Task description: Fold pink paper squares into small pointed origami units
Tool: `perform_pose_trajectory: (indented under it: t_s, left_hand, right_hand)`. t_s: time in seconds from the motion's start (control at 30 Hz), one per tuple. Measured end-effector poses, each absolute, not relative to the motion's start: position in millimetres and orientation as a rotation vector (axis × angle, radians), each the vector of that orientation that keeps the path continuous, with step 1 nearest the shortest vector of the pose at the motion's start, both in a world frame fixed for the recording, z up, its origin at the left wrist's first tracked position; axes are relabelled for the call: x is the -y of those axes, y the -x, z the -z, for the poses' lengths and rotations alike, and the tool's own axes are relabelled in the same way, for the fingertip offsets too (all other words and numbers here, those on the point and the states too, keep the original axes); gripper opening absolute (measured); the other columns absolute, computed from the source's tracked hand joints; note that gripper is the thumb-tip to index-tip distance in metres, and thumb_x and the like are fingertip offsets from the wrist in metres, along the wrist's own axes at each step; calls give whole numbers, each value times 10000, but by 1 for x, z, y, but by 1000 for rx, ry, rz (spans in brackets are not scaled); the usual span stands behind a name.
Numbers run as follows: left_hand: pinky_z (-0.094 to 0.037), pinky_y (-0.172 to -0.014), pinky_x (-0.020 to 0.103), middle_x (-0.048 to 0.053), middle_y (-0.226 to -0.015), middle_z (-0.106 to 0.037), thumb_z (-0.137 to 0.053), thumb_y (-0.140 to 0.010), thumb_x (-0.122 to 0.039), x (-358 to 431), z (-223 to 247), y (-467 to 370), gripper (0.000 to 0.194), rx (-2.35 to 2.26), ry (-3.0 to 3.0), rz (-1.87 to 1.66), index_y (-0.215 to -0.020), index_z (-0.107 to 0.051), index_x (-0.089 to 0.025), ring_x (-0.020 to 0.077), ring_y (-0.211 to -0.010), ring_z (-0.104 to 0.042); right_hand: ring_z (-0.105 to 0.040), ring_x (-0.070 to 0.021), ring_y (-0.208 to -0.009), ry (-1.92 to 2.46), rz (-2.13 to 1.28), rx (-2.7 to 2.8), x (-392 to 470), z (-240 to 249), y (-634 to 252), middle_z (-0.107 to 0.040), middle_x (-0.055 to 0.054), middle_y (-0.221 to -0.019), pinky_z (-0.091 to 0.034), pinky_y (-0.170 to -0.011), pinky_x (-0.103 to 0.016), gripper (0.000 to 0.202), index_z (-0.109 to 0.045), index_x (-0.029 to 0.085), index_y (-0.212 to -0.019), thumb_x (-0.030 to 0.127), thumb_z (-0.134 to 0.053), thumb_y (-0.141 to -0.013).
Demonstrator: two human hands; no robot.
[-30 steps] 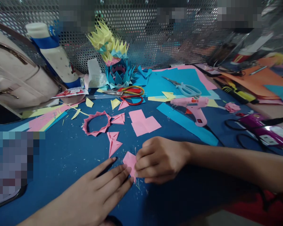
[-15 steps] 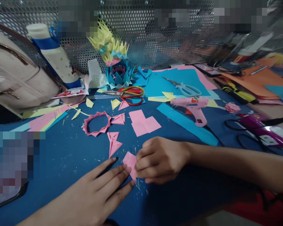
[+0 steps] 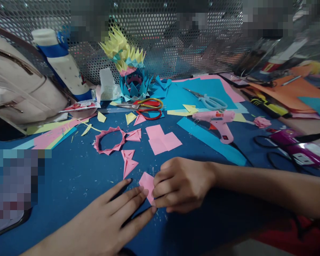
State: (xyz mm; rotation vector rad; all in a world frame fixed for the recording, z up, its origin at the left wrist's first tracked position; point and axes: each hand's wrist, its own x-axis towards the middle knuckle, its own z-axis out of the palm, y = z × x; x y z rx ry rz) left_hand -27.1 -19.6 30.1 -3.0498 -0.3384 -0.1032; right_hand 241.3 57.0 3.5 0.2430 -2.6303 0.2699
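Note:
A small pink paper piece (image 3: 147, 183) lies on the blue table (image 3: 69, 177) in front of me. My right hand (image 3: 182, 185) is curled over its right edge, fingertips pinching and pressing the paper. My left hand (image 3: 109, 220) lies flat, its fingertips holding down the paper's lower left edge. Just beyond sit folded pink triangles (image 3: 128, 161), a ring of joined pink units (image 3: 109, 139) and pink paper squares (image 3: 162, 140).
At the back stand a yellow-and-blue modular origami figure (image 3: 129, 67), a white-and-blue bottle (image 3: 60, 64) and a beige bag (image 3: 18, 92). Red scissors (image 3: 146, 106), pale blue scissors (image 3: 209, 101), a pink glue gun (image 3: 220, 122) and coloured paper sheets (image 3: 202, 89) lie around. A mesh wall runs behind.
My left hand's lowest finger has slid a little right along the paper's bottom edge, toward my right hand. My right hand has dipped slightly. Little else has moved.

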Motion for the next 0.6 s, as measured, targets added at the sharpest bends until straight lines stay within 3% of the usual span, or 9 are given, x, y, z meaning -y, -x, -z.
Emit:
perform_pose_trajectory:
  t_s: [0.27, 0.6]
  left_hand:
    - [-224, -1196, 477, 117, -1290, -665, -291, -1023, -645, 24, -27, 24, 741, 390, 2985, 140, -1438, -492, -65, 274, -1223, -557]
    - [-258, -1191, 424, 105, -1351, -631, -385, -1016, -615, 26, -26, 23, 679, 464, 3023, 155, -1436, -496, -92, 258, -1278, -527]
  right_hand:
    - [-694, -137, -889, -206, -431, 2509, -55, -2, -239, -770, -29, -978, -512, -695, -288, 226, -697, 133, -960, 258, -509, -982]
    - [-661, -161, -949, -197, -334, 2625, -76, -9, -246, -761, -28, -996, -521, -853, -306, 172, -675, 137, -1003, 245, -546, -967]
